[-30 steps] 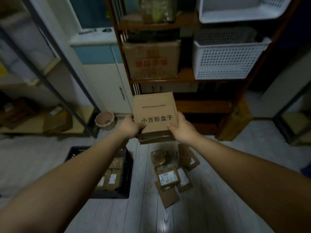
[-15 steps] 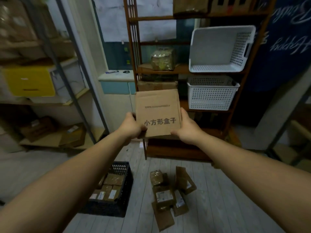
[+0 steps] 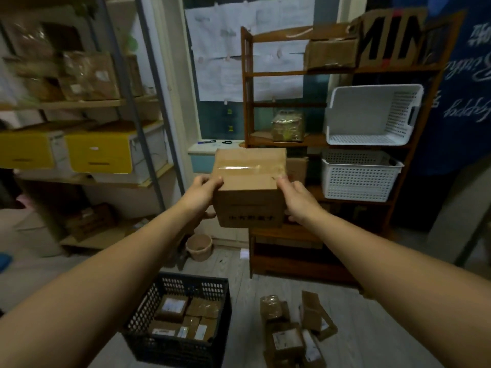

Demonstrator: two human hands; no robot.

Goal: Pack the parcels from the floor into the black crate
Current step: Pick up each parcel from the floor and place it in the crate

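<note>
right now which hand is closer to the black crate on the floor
Left. The left hand grips the left side of the cardboard box, roughly above the black crate. The right hand grips the box's right side, over toward the loose parcels.

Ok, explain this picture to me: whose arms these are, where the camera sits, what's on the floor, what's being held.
No machine here: a person wears a camera on the head, so the one view looks forward and down along both bare arms. The left hand and right hand grip a taped cardboard box by its sides, held up in front of a wooden shelf. On the floor below, a black crate holds packed parcels, and loose parcels lie heaped to its right.
</note>
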